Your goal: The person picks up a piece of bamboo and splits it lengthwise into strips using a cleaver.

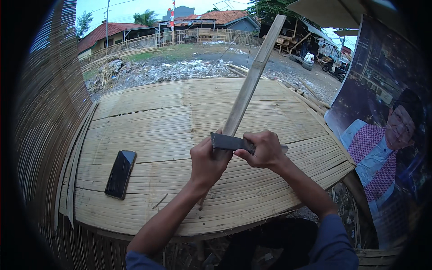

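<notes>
My left hand (pixel 208 161) is wrapped round the lower part of a long split bamboo strip (pixel 245 96), which leans up and away to the right. In my right hand (pixel 264 150) is a machete (pixel 228 142) with a short, broad, dark blade; the butt of its handle pokes out on the right. The blade lies across the strip just above my left fist, very close to its fingers, pointing left. I cannot tell whether the edge is cutting into the bamboo. A thin end shows below my left wrist, near the platform surface.
Both hands are above a slatted bamboo platform (pixel 148 135). A dark phone (pixel 120 174) lies on its left part, with a small sliver (pixel 159 201) nearby. A woven screen (pixel 54 90) stands left, a printed banner (pixel 360 112) right. Rubble (pixel 180 69) and a bamboo fence (pixel 198 35) lie beyond.
</notes>
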Motion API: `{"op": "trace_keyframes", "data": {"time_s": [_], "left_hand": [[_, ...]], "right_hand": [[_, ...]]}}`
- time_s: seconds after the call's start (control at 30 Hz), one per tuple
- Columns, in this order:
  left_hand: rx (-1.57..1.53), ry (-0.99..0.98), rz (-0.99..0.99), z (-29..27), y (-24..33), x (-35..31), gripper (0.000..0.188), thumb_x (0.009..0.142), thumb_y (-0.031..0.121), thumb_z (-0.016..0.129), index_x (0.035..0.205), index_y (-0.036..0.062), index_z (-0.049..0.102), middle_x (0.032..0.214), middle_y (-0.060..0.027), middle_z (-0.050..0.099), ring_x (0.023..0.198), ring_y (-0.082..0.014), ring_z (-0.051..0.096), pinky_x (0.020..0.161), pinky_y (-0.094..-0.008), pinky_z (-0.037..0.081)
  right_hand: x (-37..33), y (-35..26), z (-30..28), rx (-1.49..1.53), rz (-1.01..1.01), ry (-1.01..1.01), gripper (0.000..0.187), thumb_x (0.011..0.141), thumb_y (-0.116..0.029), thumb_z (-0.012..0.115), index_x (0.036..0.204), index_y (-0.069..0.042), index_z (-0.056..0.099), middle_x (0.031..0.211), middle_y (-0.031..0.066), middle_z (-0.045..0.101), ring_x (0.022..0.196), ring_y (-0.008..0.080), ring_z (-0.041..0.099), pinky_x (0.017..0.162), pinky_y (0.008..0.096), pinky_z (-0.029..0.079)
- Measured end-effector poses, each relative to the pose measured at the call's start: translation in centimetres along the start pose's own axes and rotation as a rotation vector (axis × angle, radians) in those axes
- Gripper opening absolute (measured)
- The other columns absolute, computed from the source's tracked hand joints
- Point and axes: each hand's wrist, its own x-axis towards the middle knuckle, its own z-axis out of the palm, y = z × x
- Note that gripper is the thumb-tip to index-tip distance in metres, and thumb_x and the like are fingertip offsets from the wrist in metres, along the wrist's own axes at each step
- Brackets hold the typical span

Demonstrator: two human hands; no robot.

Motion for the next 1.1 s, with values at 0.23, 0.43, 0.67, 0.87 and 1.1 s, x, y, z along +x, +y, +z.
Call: {"op": "trace_keyframes", "data": {"time_s": [0.23,0.43,0.67,0.87,1.1], "left_hand": [[-0.01,0.075,-0.009,0.2,0.9,-0.1,0.031,0.071,0.007,0.075,0.1,-0.0003,0.065,0.078,-0.012,0.065,0.065,-0.0212,0.065,0.056,-0.0306,0.049],[0.007,0.083,-0.021,0.1,1.0,0.2,0.039,0.071,0.01,0.077,0.105,-0.003,0.064,0.074,-0.0129,0.065,0.064,-0.0191,0.066,0.057,-0.0289,0.05],[-0.365,-0.102,-0.376,-0.6,0.5,0.5,0.029,0.076,0.008,0.073,0.101,-0.0018,0.063,0.074,-0.0072,0.066,0.06,-0.0116,0.064,0.051,-0.0235,0.052],[-0.485,-0.179,-0.482,-0.4,0.7,0.1,0.036,0.076,0.008,0.072,0.106,-0.0063,0.06,0.072,-0.0073,0.065,0.056,-0.01,0.061,0.048,-0.0225,0.052],[-0.364,-0.119,-0.459,-0.2,0.8,0.4,0.016,0.074,0.006,0.071,0.086,-0.0041,0.066,0.067,-0.0067,0.065,0.055,-0.0107,0.062,0.047,-0.0235,0.052]], "right_hand": [[-0.1,-0.2,-0.3,-0.078,-0.066,0.067,0.068,0.073,-0.074,0.055,0.057,-0.009,0.052,0.041,0.0039,0.047,0.039,0.0231,0.056,0.04,0.0352,0.045],[0.2,-0.6,-0.8,-0.114,-0.055,0.027,0.07,0.073,-0.076,0.052,0.055,-0.008,0.051,0.043,0.0043,0.049,0.041,0.0227,0.056,0.041,0.0354,0.045],[0.2,-0.4,0.1,-0.098,0.025,-0.019,0.071,0.076,-0.075,0.05,0.057,-0.007,0.053,0.045,0.0058,0.05,0.042,0.0249,0.057,0.043,0.0372,0.046],[-0.2,0.2,0.4,-0.016,-0.013,-0.071,0.069,0.076,-0.074,0.051,0.058,-0.007,0.055,0.046,0.0066,0.051,0.043,0.0263,0.057,0.044,0.0374,0.047],[0.5,0.7,0.7,-0.007,0.007,-0.089,0.068,0.076,-0.074,0.051,0.059,-0.007,0.056,0.046,0.0076,0.052,0.046,0.0289,0.059,0.047,0.0396,0.048]]}}
